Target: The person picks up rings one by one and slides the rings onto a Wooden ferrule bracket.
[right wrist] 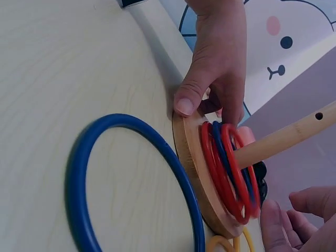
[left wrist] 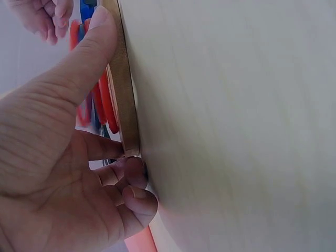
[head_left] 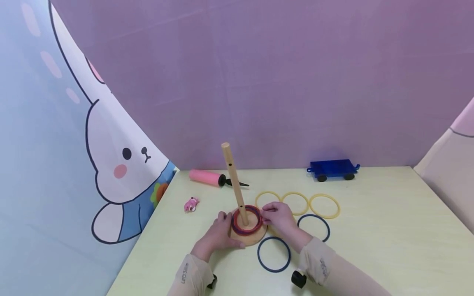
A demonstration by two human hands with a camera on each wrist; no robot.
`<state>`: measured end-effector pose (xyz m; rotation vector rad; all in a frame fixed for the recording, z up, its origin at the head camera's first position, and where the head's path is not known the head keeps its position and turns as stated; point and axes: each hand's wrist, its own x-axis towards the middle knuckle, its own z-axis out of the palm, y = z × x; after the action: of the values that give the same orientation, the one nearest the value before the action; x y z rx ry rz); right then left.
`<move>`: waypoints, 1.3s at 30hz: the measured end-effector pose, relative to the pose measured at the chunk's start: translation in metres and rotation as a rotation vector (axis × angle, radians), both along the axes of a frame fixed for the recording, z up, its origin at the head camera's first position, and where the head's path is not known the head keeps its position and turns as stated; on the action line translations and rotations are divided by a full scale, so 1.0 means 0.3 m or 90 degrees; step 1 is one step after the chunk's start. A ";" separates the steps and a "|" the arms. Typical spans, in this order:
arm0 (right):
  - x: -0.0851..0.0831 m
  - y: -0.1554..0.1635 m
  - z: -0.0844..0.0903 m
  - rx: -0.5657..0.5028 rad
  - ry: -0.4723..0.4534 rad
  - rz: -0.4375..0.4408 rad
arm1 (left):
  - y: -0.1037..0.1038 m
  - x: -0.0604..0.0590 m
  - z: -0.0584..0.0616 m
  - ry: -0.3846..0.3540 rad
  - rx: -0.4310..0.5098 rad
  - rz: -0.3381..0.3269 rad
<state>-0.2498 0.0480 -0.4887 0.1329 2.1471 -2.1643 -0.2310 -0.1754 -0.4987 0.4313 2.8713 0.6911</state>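
Left hand (head_left: 219, 233) holds the wood base (head_left: 252, 239). Right hand (head_left: 278, 218), loosely bent, is just beside the red and blue rings (head_left: 243, 233) around the stick (head_left: 234, 181).

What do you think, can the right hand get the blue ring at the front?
Probably yes. The blue ring lies on the table with nothing on top, and the right hand is nearby, seemingly holding nothing.
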 end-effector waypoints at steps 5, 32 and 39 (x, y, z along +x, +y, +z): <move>0.014 0.021 0.013 0.014 0.002 0.001 | -0.001 -0.005 -0.001 -0.009 0.002 0.011; 0.176 0.133 0.014 0.105 0.011 0.085 | -0.002 -0.001 0.007 -0.016 0.012 0.009; 0.201 0.157 -0.014 0.141 0.013 0.087 | -0.005 -0.006 -0.011 -0.015 0.013 0.008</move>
<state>-0.1896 0.0950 -0.4929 -0.0213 2.3269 -1.8599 -0.2328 -0.1768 -0.5021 0.4052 2.8501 0.7227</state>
